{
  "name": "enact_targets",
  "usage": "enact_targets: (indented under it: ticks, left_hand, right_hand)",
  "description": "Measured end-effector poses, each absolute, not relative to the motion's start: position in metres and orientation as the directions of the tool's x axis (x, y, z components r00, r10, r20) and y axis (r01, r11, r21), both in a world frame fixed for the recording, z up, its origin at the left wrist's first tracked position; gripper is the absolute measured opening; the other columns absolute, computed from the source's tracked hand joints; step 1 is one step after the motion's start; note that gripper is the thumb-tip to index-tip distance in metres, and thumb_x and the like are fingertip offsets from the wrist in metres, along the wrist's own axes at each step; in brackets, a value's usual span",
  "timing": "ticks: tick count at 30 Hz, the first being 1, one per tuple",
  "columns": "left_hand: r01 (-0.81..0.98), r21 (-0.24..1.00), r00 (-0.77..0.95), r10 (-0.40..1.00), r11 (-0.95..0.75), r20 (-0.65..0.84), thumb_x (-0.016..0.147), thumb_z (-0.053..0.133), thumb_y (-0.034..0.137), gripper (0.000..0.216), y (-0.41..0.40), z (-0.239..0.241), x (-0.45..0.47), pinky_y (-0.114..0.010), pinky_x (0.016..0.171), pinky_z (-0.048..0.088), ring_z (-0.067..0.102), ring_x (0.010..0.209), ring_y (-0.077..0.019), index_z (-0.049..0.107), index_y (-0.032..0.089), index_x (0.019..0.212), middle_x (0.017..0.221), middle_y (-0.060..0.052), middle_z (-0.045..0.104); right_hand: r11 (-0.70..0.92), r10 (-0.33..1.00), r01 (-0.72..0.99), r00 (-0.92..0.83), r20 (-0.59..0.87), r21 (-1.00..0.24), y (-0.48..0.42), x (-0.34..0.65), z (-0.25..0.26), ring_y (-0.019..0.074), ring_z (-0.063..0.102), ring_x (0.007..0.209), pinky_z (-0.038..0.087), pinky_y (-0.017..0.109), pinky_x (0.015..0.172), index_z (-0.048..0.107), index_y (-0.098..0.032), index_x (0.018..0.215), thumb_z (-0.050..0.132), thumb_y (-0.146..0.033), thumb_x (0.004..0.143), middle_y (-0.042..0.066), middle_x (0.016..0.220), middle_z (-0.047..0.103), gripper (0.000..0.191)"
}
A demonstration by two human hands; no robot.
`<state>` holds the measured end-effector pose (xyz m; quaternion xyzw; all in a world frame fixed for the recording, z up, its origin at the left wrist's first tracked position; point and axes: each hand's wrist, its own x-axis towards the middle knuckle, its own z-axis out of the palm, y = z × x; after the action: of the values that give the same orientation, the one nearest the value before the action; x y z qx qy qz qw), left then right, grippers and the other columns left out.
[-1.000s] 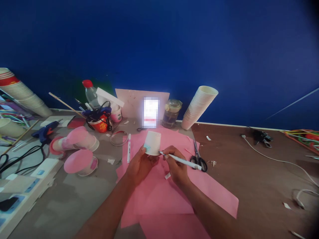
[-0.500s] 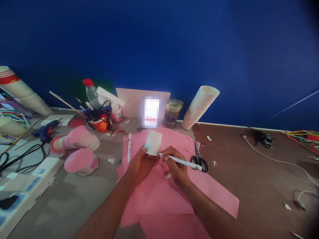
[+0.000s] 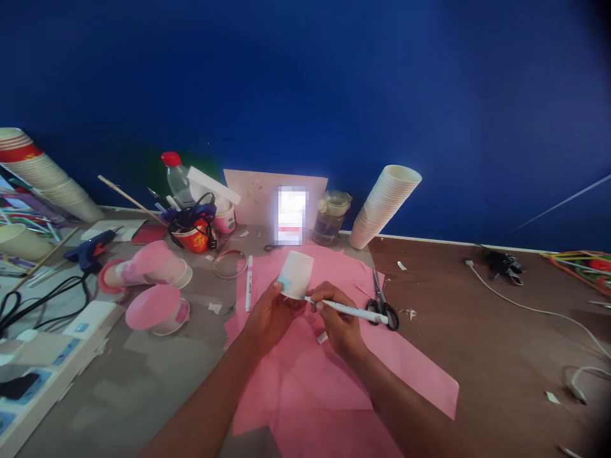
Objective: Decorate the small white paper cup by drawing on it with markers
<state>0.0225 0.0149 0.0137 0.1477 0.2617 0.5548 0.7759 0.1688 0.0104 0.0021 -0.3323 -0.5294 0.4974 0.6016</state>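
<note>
My left hand [image 3: 272,321] grips a white paper cup [image 3: 296,273] held tilted above the sheets, its thumb on the cup's side. Light-blue marks show on the cup near that thumb. In my right hand [image 3: 340,318] is a white marker pen [image 3: 356,310], its tip at the cup's lower right edge. Under both hands lie pink paper sheets [image 3: 305,394]. A second marker [image 3: 249,283] rests on the paper to the left. Black-handled scissors [image 3: 382,308] lie just right of the right hand, behind the pen's rear end.
A blurred bright screen [image 3: 291,215] stands behind the hands, beside a glass jar [image 3: 330,219] and a leaning stack of paper cups [image 3: 386,207]. Leftward are pink-covered cup pieces [image 3: 157,308], a glue gun [image 3: 93,249] and a power strip [image 3: 60,350]. A white cable [image 3: 520,302] lies right.
The cup has turned and leaned slightly to the right in my left hand. The pen stays at its edge, and the view has shifted a little.
</note>
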Motion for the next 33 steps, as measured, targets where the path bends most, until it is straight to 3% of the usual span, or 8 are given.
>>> enact_targets:
  ticks: [10, 19, 33]
  left_hand:
    - [-0.778, 0.538, 0.248, 0.945, 0.325, -0.212, 0.081, 0.067, 0.033, 0.022, 0.016, 0.008, 0.023, -0.03, 0.075, 0.05, 0.061, 0.08, -0.0151, 0.066, 0.016, 0.097, 0.089, -0.004, 0.068]
    - [-0.78, 0.529, 0.24, 0.941, 0.334, -0.239, 0.082, 0.067, 0.033, 0.022, 0.015, 0.008, 0.023, -0.031, 0.078, 0.05, 0.062, 0.08, -0.0151, 0.066, 0.016, 0.097, 0.089, -0.004, 0.068]
    - [-0.761, 0.58, 0.243, 0.957, 0.289, -0.158, 0.083, 0.065, 0.034, 0.018, 0.015, 0.012, 0.026, -0.029, 0.073, 0.049, 0.059, 0.08, -0.0152, 0.066, 0.017, 0.091, 0.086, -0.003, 0.065]
  right_hand:
    - [0.336, 0.938, -0.125, -0.045, 0.343, -0.934, 0.009, 0.166, 0.012, 0.015, 0.053, 0.066, 0.043, 0.029, 0.06, 0.068, -0.023, 0.079, 0.06, -0.024, 0.083, 0.001, 0.075, 0.058, 0.009]
    - [0.308, 0.946, -0.236, -0.023, 0.322, -0.922, 0.009, 0.167, 0.0, 0.0153, 0.052, 0.068, 0.043, 0.03, 0.064, 0.067, -0.024, 0.082, 0.06, -0.024, 0.084, 0.001, 0.076, 0.056, 0.008]
    - [0.364, 0.925, -0.159, -0.049, 0.376, -0.918, 0.008, 0.165, 0.012, 0.0153, 0.053, 0.067, 0.042, 0.029, 0.062, 0.069, -0.024, 0.079, 0.059, -0.017, 0.08, 0.0, 0.072, 0.057, 0.012]
